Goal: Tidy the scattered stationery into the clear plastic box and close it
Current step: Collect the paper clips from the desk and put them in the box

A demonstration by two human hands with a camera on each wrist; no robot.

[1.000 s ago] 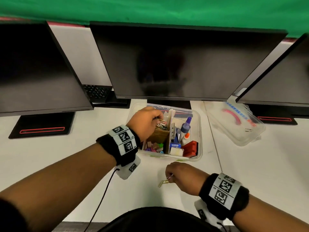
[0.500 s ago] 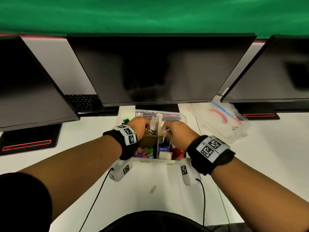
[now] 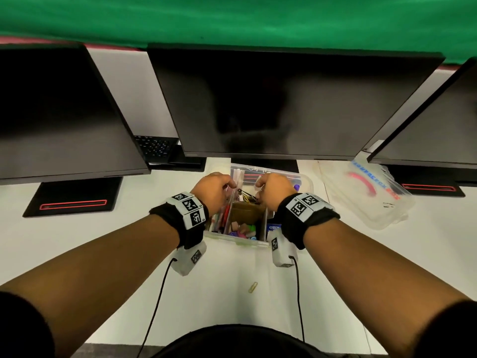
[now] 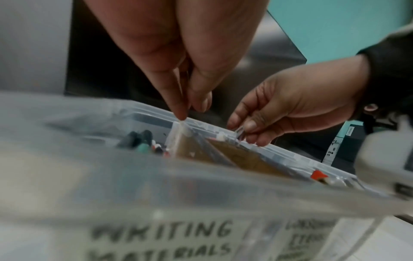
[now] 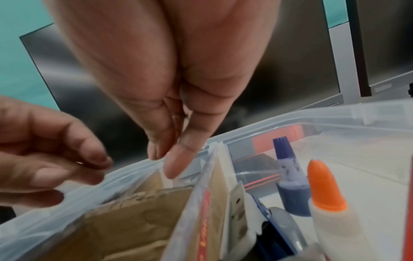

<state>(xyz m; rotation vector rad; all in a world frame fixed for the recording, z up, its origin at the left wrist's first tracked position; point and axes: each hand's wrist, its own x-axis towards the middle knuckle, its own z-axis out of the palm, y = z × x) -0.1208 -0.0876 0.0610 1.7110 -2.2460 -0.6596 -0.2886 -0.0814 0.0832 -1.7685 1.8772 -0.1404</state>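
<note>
- Clear plastic box [image 3: 307, 183]: it stands open near the far edge of the desk [image 3: 144, 244], at the foot of the middle monitor [image 3: 284, 104], so both your forearms reach it straight ahead.
- Left hand [image 3: 213, 188]: it hangs over the far part of the box. In the left wrist view thumb and forefinger are drawn together, tips touching the top of the white divider [image 4: 176, 134]; whether they pinch it or only steady it cannot be told.
- Right hand [image 3: 271, 188]: it hangs just beside the left one, over the middle compartment. In the left wrist view its thumb and forefinger are clamped on a small glinting thing [image 4: 240, 131], probably a paper clip; blur prevents certainty. Judged from the pose, you hold it above the cardboard insert [image 5: 138, 220] to release it among the clips there.
- Dividers: they keep kinds apart. Pens [image 3: 224, 215] fill the left compartment, behind the label reading "WRITING MATERIALS" [image 4: 163, 238]; the purple-capped bottle [image 5: 288, 176] and orange-capped glue bottle [image 5: 328, 203] stand upright in the right one.
- Loose paper clip [image 3: 253, 287]: it lies alone near the desk's front edge, well apart from the box, so tidying appears unfinished.
- Lid [image 3: 366, 192]: it lies at the desk's far right, just beside the box, under the right monitor's edge. Closing cannot begin until you fetch it.
</note>
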